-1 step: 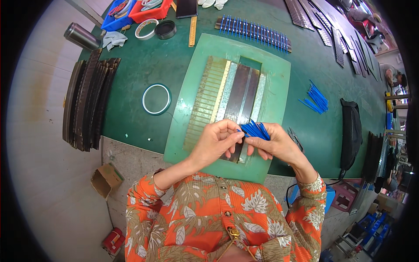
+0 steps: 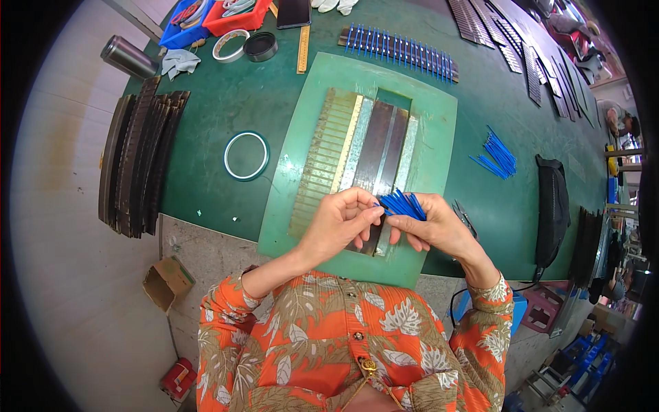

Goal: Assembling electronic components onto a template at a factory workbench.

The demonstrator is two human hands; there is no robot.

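Observation:
My right hand [image 2: 439, 223] is closed round a bundle of short blue wires [image 2: 403, 204], whose ends fan out toward the far side. Thumb and finger of my left hand [image 2: 343, 223] pinch a blue wire end at the left of the bundle. Both hands are over the near part of a green board [image 2: 281, 230]. On that board lie a slotted tan plate [image 2: 326, 137], dark strips [image 2: 376, 147] and pale metal bars [image 2: 406, 158]. More loose blue wires [image 2: 500, 156] rest on the table to the right.
Stacks of dark slotted strips [image 2: 137, 165] stand at the left, near a tape roll [image 2: 225, 156]. Beyond the board is a strip set with blue wires [image 2: 398, 53]. Tweezers [image 2: 465, 218] and a black pouch [image 2: 551, 209] lie at right. A steel flask [image 2: 129, 56] lies far left.

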